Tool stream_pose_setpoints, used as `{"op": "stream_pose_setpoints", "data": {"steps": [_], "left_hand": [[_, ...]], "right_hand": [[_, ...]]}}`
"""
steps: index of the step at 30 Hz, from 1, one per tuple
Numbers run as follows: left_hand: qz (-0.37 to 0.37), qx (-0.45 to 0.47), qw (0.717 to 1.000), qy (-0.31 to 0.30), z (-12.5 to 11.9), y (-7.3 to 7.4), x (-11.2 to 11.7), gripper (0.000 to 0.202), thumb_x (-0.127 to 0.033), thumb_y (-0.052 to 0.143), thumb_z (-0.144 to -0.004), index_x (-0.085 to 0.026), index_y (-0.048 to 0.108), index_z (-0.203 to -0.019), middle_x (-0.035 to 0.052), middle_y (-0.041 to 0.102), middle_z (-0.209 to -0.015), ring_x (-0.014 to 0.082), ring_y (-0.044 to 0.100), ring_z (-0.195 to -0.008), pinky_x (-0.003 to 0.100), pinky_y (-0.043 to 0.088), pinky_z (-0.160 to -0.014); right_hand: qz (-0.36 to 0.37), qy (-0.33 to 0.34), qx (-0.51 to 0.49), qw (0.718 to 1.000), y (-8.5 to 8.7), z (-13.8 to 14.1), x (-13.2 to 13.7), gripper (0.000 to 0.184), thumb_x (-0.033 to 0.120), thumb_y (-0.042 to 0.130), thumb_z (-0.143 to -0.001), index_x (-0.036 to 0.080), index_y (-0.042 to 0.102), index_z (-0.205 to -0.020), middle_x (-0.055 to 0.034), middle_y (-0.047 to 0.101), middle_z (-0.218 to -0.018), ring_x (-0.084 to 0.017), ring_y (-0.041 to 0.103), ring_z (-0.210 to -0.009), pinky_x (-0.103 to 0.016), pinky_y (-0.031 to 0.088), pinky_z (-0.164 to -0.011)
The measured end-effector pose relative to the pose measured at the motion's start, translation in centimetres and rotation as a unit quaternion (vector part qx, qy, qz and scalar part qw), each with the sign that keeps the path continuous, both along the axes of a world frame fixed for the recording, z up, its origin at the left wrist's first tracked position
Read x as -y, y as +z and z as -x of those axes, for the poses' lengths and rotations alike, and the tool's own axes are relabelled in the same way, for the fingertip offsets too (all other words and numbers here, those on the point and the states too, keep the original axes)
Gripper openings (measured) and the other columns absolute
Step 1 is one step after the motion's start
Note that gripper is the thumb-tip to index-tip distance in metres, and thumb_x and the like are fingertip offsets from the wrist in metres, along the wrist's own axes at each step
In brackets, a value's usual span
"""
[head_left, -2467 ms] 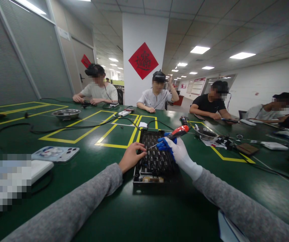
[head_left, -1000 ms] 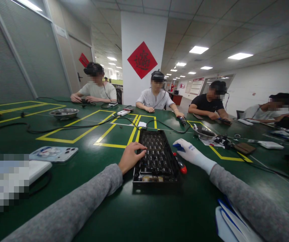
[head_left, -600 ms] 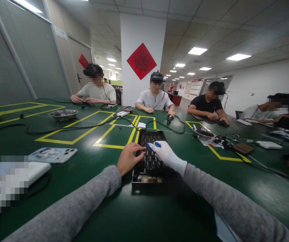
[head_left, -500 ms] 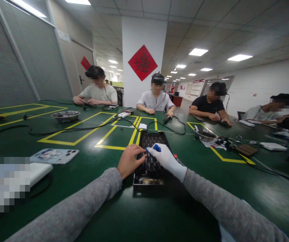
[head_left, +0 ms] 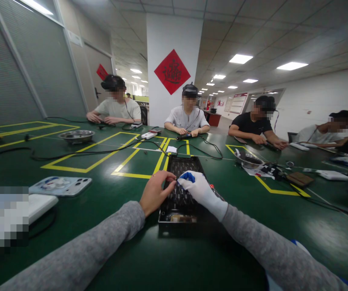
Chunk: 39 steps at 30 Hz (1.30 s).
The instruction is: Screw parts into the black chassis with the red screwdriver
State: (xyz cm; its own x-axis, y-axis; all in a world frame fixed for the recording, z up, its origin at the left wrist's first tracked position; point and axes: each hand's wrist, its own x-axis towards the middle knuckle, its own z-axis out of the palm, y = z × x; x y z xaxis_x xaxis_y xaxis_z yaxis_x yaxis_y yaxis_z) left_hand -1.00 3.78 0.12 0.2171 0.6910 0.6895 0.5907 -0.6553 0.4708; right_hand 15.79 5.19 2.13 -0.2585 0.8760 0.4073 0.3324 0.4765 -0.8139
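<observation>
Lengthwise in front of me on the table lies a black rectangular housing [head_left: 162, 216], its inside showing rows of small shiny spots and a yellowish strip at the near end. My bare left hand [head_left: 158, 190] is over its left side, thumb and index finger pinched together. My right hand [head_left: 198, 192], in a white glove with blue fingertips, pinches from the other side, its fingertips almost meeting the left ones. A tiny dark thing seems to sit between the fingertips, too small to name. Something with a red spot [head_left: 212, 186] lies just right of the housing, partly behind my right hand.
To the left lie a phone [head_left: 61, 186] and a white device [head_left: 45, 204]. Metal bowls [head_left: 77, 136] [head_left: 249, 160] stand farther off, and black cables [head_left: 101, 153] cross the green table. Several people sit opposite. A brown wallet-like thing [head_left: 300, 179] lies at the right.
Both my hands stay over the housing, fingertips shifting slightly; the right glove's blue fingers are more curled into view. The person opposite has brought both hands together on a dark object.
</observation>
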Motion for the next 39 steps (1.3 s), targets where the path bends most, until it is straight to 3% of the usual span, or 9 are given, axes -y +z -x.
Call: {"op": "stream_pose_setpoints", "data": {"steps": [7,12,16,25,29,35,39], "left_hand": [[0.049,0.022,0.998,-0.035,-0.2,0.0,0.3,0.020,-0.029,0.036,-0.090,-0.018,0.052,-0.083,0.0022,0.057,-0.080,0.0151,0.052,-0.076,0.028,0.042,-0.072],[0.023,0.018,1.000,0.010,-0.2,-0.1,0.4,0.018,-0.028,0.037,-0.090,-0.018,0.050,-0.082,0.0017,0.055,-0.076,0.0152,0.051,-0.072,0.028,0.041,-0.068],[-0.004,-0.003,0.999,0.043,-0.1,-0.1,0.4,0.017,-0.027,0.038,-0.089,-0.018,0.049,-0.081,0.0021,0.054,-0.075,0.0158,0.051,-0.072,0.029,0.041,-0.068],[-0.027,-0.040,0.998,0.048,0.1,-0.3,0.4,0.019,-0.028,0.037,-0.089,-0.018,0.048,-0.077,0.0024,0.052,-0.073,0.0163,0.049,-0.071,0.029,0.039,-0.066],[-0.030,-0.051,0.998,0.021,0.2,-0.3,0.5,0.019,-0.027,0.037,-0.089,-0.018,0.048,-0.076,0.0027,0.053,-0.074,0.0162,0.048,-0.071,0.029,0.039,-0.067],[0.000,-0.036,0.999,-0.002,0.3,0.0,0.9,0.020,-0.029,0.037,-0.089,-0.018,0.048,-0.076,0.0023,0.053,-0.074,0.0158,0.049,-0.070,0.028,0.040,-0.067],[0.025,0.008,0.999,0.021,0.8,0.1,1.7,0.023,-0.031,0.035,-0.090,-0.018,0.048,-0.077,0.0007,0.051,-0.071,0.0146,0.048,-0.067,0.028,0.039,-0.064]], "right_hand": [[-0.018,0.058,0.006,0.998,0.7,0.0,1.2,0.017,0.032,0.053,-0.076,0.015,0.057,-0.076,0.0007,0.055,-0.069,-0.011,0.048,-0.065,-0.023,0.041,-0.062],[-0.001,0.020,0.010,1.000,0.1,-0.3,0.6,0.020,0.031,0.063,-0.067,0.015,0.057,-0.076,0.0016,0.056,-0.070,-0.011,0.050,-0.065,-0.023,0.042,-0.060],[-0.013,-0.004,0.000,1.000,0.0,-0.3,0.4,0.016,0.031,0.060,-0.070,0.014,0.061,-0.072,0.0008,0.059,-0.067,-0.012,0.052,-0.063,-0.024,0.043,-0.061],[-0.029,0.032,-0.064,0.997,0.8,0.1,1.5,0.023,0.033,0.059,-0.074,0.013,0.066,-0.084,-0.0059,0.068,-0.085,-0.017,0.061,-0.080,-0.029,0.047,-0.078],[-0.044,0.039,-0.014,0.998,1.0,0.1,1.7,0.020,0.031,0.057,-0.075,0.014,0.064,-0.083,-0.0046,0.066,-0.083,-0.016,0.059,-0.078,-0.028,0.046,-0.075],[-0.100,0.042,0.142,0.984,2.6,0.0,2.0,0.019,0.029,0.047,-0.081,0.015,0.057,-0.075,0.0019,0.054,-0.066,-0.010,0.047,-0.062,-0.022,0.036,-0.058],[-0.019,0.105,0.205,0.973,4.0,-0.2,1.8,0.020,0.030,0.050,-0.078,0.014,0.057,-0.067,0.0029,0.053,-0.061,-0.009,0.044,-0.058,-0.022,0.034,-0.055]]}}
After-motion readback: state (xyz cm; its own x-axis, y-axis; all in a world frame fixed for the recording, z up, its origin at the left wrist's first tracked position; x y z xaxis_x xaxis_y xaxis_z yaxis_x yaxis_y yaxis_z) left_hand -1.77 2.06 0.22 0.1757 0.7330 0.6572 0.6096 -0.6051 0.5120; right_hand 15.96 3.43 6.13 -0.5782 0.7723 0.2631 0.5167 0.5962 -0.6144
